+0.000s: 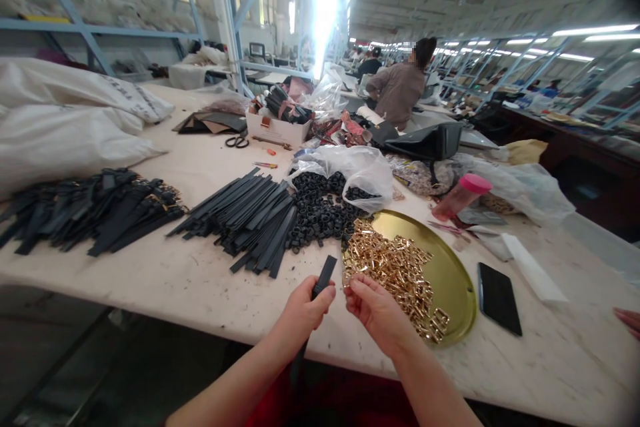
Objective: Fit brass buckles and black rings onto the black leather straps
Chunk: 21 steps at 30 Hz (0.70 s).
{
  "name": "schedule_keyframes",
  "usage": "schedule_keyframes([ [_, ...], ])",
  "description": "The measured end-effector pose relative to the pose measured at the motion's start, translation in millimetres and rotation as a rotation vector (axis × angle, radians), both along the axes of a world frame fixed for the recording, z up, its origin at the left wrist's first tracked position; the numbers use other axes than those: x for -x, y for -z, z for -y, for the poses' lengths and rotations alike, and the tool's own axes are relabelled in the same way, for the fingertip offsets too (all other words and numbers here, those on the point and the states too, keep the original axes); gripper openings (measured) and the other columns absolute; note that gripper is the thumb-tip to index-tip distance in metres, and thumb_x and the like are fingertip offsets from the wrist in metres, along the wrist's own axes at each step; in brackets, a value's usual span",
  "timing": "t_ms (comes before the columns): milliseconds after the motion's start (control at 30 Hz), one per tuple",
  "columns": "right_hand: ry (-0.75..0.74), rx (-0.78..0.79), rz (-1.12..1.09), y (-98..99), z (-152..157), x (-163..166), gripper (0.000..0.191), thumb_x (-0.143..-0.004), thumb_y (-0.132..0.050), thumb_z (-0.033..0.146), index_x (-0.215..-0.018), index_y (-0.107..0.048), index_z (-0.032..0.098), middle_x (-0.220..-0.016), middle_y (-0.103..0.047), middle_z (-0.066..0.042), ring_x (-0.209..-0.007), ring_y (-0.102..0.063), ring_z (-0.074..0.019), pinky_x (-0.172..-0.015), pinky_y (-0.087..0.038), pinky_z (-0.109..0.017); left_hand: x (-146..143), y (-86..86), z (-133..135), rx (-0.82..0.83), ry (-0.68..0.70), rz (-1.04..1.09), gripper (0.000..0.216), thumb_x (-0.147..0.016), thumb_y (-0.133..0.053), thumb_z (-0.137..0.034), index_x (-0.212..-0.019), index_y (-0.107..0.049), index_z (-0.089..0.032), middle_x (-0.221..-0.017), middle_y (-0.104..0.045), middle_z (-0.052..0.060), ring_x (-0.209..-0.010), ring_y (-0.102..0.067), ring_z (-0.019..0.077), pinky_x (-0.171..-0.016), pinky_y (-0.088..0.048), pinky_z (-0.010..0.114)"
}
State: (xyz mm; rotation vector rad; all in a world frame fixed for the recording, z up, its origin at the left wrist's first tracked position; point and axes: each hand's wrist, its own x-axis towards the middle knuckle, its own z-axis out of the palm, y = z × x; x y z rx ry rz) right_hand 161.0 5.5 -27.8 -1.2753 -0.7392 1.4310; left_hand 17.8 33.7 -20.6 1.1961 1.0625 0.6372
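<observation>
A black strap [326, 273] is gripped in my left hand [303, 310], its flat end pointing up and its tail hanging below the table edge. My right hand [375, 312] is beside it with thumb and fingers pinched at the left edge of a round gold tray [463, 280]. A small gold buckle [349, 275] shows at those fingertips, mostly hidden. Many more gold buckles [395, 263] are heaped on the tray. Behind my hands lie a pile of loose black straps [245, 217] and a heap of small black loops [315, 213] spilling from a clear plastic bag [367, 173].
Black straps with gold fittings [90, 207] lie at far left beside white sacks [65, 120]. Scissors [237, 141] and a white box [277, 130] are further back. A phone [499, 298] and pink-lidded jar [463, 197] are right. Another person's hand [629, 321] shows at the right edge.
</observation>
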Motion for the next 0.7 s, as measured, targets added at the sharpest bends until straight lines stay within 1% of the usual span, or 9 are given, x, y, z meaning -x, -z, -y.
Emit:
schedule_keyframes([
  [33, 0.013, 0.019, -0.127, -0.1, 9.4, 8.3, 0.023, -0.069, -0.063, 0.036, -0.075, -0.052, 0.017, -0.068, -0.052, 0.003, -0.057, -0.046, -0.0066, -0.057, -0.039, -0.021, -2.8, -0.3, 3.7, -0.02, -0.002, -0.011, 0.026, -0.074, -0.048, -0.04, -0.081, -0.047, -0.016, -0.049, -0.036, -0.009, -0.038, -0.029, 0.0057, -0.036, -0.023, 0.018],
  [100, 0.018, 0.024, -0.182, 1.7, 24.2, 20.1, 0.024, -0.067, -0.065, 0.036, -0.072, -0.053, 0.016, -0.063, -0.05, 0.004, -0.054, -0.042, -0.0055, -0.054, -0.036, -0.02, -5.0, 0.1, 13.2, -0.064, -0.017, -0.046, 0.023, -0.073, -0.049, -0.039, -0.074, -0.046, -0.016, -0.051, -0.038, -0.008, -0.041, -0.032, 0.0062, -0.039, -0.026, 0.019],
  [167, 0.028, -0.009, -0.068, 4.0, 33.8, 25.0, 0.024, -0.068, -0.064, 0.037, -0.075, -0.053, 0.017, -0.061, -0.05, 0.004, -0.055, -0.044, -0.0067, -0.055, -0.036, -0.021, -2.9, 0.3, 23.4, -0.109, -0.028, -0.085, 0.022, -0.074, -0.049, -0.038, -0.071, -0.046, -0.016, -0.053, -0.04, -0.007, -0.045, -0.035, 0.007, -0.042, -0.028, 0.019],
  [267, 0.04, -0.129, 0.116, 3.2, 42.2, 23.3, 0.035, -0.068, -0.063, 0.04, -0.095, -0.052, 0.019, -0.078, -0.059, -0.001, -0.072, -0.054, -0.0126, -0.067, -0.042, -0.026, 4.5, -2.2, 34.7, -0.14, 0.036, -0.14, 0.024, -0.075, -0.049, -0.039, -0.071, -0.047, -0.016, -0.051, -0.04, -0.007, -0.046, -0.036, 0.0079, -0.044, -0.03, 0.02],
  [333, 0.014, -0.211, 0.193, -0.1, 47.2, 20.2, 0.042, -0.071, -0.059, 0.042, -0.105, -0.049, 0.019, -0.085, -0.059, -0.003, -0.079, -0.055, -0.0154, -0.072, -0.043, -0.03, 9.7, -5.0, 38.4, -0.157, 0.087, -0.17, 0.026, -0.076, -0.049, -0.041, -0.071, -0.047, -0.016, -0.049, -0.039, -0.007, -0.044, -0.036, 0.0079, -0.043, -0.029, 0.02],
  [500, -0.101, -0.305, 0.359, -3.6, 65.7, 12.0, 0.035, -0.085, -0.039, 0.04, -0.111, -0.048, 0.017, -0.066, -0.055, 0.0, -0.067, -0.052, -0.0135, -0.073, -0.041, -0.032, 18.1, -4.5, 44.0, -0.171, 0.154, -0.228, 0.022, -0.077, -0.047, -0.038, -0.07, -0.047, -0.017, -0.045, -0.036, -0.009, -0.04, -0.034, 0.0072, -0.039, -0.026, 0.02],
  [567, -0.086, -0.323, 0.384, 0.1, 72.7, 8.4, 0.036, -0.083, -0.044, 0.037, -0.114, -0.047, 0.02, -0.075, -0.056, -0.001, -0.07, -0.051, -0.013, -0.07, -0.041, -0.03, 19.3, -1.2, 48.0, -0.104, 0.218, -0.196, 0.022, -0.076, -0.048, -0.038, -0.07, -0.046, -0.017, -0.044, -0.035, -0.009, -0.038, -0.032, 0.0068, -0.037, -0.023, 0.019],
  [633, -0.09, -0.295, 0.362, 5.4, 77.3, 5.8, 0.045, -0.076, -0.056, 0.035, -0.119, -0.044, 0.024, -0.088, -0.054, -0.002, -0.073, -0.051, -0.0122, -0.066, -0.042, -0.027, 19.4, 1.3, 52.7, -0.035, 0.271, -0.154, 0.023, -0.076, -0.049, -0.04, -0.072, -0.045, -0.017, -0.044, -0.035, -0.009, -0.037, -0.03, 0.0062, -0.036, -0.021, 0.019],
  [700, -0.151, -0.25, 0.273, 9.9, 79.5, 5.0, 0.056, -0.072, -0.062, 0.033, -0.123, -0.039, 0.025, -0.088, -0.053, -0.001, -0.071, -0.051, -0.0111, -0.062, -0.042, -0.025, 19.1, 1.4, 56.6, 0.007, 0.318, -0.123, 0.025, -0.075, -0.05, -0.041, -0.074, -0.046, -0.016, -0.044, -0.035, -0.009, -0.036, -0.029, 0.0058, -0.035, -0.019, 0.019],
])
